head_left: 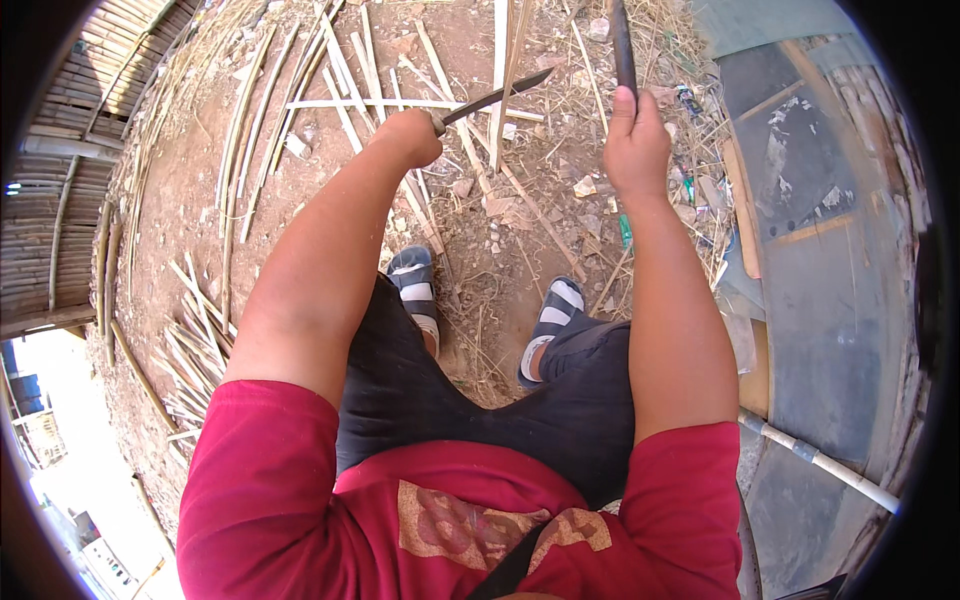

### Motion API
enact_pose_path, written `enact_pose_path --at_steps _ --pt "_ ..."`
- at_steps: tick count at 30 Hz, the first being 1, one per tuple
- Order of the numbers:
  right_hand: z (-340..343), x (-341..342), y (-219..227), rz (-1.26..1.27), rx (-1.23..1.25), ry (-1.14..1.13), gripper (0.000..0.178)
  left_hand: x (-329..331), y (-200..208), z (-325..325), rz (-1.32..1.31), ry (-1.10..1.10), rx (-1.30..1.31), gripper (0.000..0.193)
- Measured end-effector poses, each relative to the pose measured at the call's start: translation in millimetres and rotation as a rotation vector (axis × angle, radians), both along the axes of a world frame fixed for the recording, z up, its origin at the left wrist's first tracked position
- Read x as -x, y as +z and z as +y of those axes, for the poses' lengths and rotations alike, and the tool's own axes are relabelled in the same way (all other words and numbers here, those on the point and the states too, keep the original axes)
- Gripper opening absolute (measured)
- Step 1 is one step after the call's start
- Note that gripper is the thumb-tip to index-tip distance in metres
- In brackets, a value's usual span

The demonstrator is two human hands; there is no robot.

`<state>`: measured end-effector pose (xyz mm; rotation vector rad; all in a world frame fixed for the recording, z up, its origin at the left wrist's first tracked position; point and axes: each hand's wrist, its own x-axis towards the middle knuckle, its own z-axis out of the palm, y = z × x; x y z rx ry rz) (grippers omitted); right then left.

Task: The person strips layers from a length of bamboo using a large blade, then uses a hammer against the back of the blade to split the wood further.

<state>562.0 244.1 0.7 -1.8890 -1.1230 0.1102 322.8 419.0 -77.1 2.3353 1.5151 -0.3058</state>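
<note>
My left hand (pixel 412 138) is closed around the handle of a knife (pixel 505 94) with a long, dark, slightly curved blade, pointing right and away from me. The blade crosses a split bamboo strip (pixel 499 140) that runs up to the top edge; whether it cuts into the strip, I cannot tell. Farther right, my right hand (pixel 637 145) grips a dark, rounded stick (pixel 623 45), its thumb laid along it. That stick points away from me, and its far end runs out of view.
Loose bamboo strips (pixel 262 130) litter the dirt ground, with a pile of short pieces (pixel 190 355) at the left. Slatted bamboo panels (pixel 75 215) stand far left. Grey sheets (pixel 820 300) and a pale pole (pixel 825 462) lie on the right. My sandalled feet (pixel 413 275) are below my hands.
</note>
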Motion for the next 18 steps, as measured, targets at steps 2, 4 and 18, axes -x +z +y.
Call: enact_pose_path --at_steps 2,4,18 --pt "-0.4 -3.5 -45.7 -0.063 0.221 0.016 0.049 -4.5 3.6 -5.7 0.0 -0.021 -0.002 0.028" --pt "6.5 1.2 -68.1 -0.173 0.506 -0.021 0.049 -6.4 6.2 -8.9 0.016 -0.074 -0.025 0.028" --pt "7.9 9.4 -75.4 -0.031 0.428 -0.006 0.049 -0.7 -3.6 0.2 0.046 -0.069 -0.016 0.03"
